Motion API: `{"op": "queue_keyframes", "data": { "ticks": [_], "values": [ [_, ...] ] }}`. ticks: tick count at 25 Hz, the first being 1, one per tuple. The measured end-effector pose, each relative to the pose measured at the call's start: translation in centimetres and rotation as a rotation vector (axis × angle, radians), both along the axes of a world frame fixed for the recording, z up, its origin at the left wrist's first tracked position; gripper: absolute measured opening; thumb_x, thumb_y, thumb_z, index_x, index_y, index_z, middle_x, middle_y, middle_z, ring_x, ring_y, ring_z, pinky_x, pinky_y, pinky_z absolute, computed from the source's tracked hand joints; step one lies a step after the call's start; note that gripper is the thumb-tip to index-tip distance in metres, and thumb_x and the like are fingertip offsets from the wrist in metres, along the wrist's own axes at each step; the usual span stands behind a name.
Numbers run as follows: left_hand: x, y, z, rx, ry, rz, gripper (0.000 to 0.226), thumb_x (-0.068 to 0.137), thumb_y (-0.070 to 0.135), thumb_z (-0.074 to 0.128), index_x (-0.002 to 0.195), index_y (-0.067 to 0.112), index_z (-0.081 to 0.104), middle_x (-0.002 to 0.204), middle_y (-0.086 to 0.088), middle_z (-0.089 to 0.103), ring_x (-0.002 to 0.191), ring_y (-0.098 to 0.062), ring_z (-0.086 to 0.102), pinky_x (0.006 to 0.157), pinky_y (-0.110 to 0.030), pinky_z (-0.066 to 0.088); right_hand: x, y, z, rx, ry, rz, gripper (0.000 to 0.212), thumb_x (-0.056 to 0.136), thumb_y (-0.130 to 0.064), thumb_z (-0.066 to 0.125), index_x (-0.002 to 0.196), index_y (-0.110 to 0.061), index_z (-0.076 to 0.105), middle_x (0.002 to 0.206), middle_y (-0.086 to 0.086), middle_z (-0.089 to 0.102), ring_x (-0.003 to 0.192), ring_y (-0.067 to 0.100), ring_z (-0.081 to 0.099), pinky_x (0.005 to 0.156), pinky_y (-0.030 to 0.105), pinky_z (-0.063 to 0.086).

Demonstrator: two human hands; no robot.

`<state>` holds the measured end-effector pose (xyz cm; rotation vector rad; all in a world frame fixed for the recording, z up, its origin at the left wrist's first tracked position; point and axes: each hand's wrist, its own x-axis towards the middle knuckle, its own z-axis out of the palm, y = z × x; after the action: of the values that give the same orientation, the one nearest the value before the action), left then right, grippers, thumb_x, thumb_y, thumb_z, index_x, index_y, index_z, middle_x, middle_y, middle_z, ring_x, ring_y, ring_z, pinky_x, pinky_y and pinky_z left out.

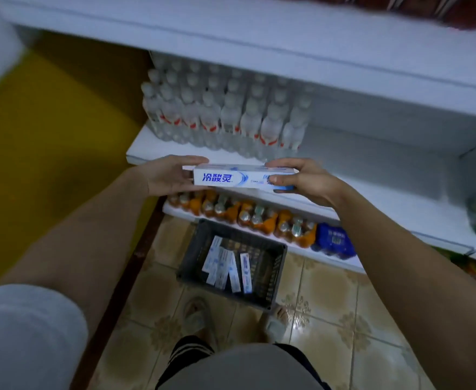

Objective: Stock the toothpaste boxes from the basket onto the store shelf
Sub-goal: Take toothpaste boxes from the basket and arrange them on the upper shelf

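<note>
Both hands hold one toothpaste box (239, 177) level by its ends: the left hand (169, 175) cups the left end with fingers around it, the right hand (301, 178) pinches the right end between thumb and fingers. It hangs just in front of the shelf (372, 170) edge, before the clear bottles (225, 114). Below, on the tiled floor (329, 291), the dark basket (191, 260) holds more boxes (228, 266).

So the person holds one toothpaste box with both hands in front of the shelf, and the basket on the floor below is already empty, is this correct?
Not quite. The head view shows the basket on the floor is not empty: several toothpaste boxes lie in it. The rest is right: the left hand and right hand hold one toothpaste box in front of the shelf.
</note>
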<state>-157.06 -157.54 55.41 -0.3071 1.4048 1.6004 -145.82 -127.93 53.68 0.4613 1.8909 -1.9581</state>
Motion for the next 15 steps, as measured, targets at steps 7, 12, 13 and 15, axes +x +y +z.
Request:
{"op": "queue_keyframes", "data": {
  "ticks": [7,12,13,15],
  "values": [
    [-0.2,1.4,11.1,0.003,0.152,-0.169,0.035,0.095,0.005,0.052,0.129,0.012,0.057,0.121,-0.02,0.066,0.11,-0.037,0.065,0.077,-0.034,0.06,-1.1,2.7,10.4,0.067,0.161,0.082,0.03,0.082,-0.003,0.075,0.109,-0.014,0.07,0.116,0.008,0.068,0.094,0.018,0.069,0.086,0.032,0.058],
    [-0.9,2.1,18.7,-0.006,0.364,-0.226,0.056,0.072,0.001,0.077,0.124,0.012,0.06,0.115,-0.016,0.068,0.105,-0.025,0.068,0.075,-0.03,0.06,-0.7,3.5,17.9,0.127,0.279,0.09,0.044,0.083,0.002,0.073,0.123,-0.012,0.061,0.117,0.01,0.062,0.094,0.018,0.068,0.082,0.025,0.058],
    [-0.9,2.1,20.3,0.009,0.397,-0.236,0.07,0.058,0.003,0.088,0.122,0.013,0.062,0.114,-0.016,0.069,0.104,-0.025,0.069,0.075,-0.03,0.059,-0.6,3.7,19.6,0.161,0.311,0.093,0.047,0.082,0.002,0.073,0.125,-0.013,0.059,0.119,0.01,0.061,0.095,0.017,0.068,0.083,0.023,0.057],
    [-1.3,2.0,23.3,0.037,0.447,-0.235,0.085,0.039,0.005,0.097,0.117,0.013,0.065,0.112,-0.016,0.07,0.103,-0.026,0.069,0.074,-0.031,0.06,-0.4,3.9,22.9,0.222,0.363,0.097,0.05,0.081,0.002,0.074,0.126,-0.014,0.057,0.121,0.011,0.059,0.096,0.017,0.068,0.082,0.021,0.056]
  ]
}}
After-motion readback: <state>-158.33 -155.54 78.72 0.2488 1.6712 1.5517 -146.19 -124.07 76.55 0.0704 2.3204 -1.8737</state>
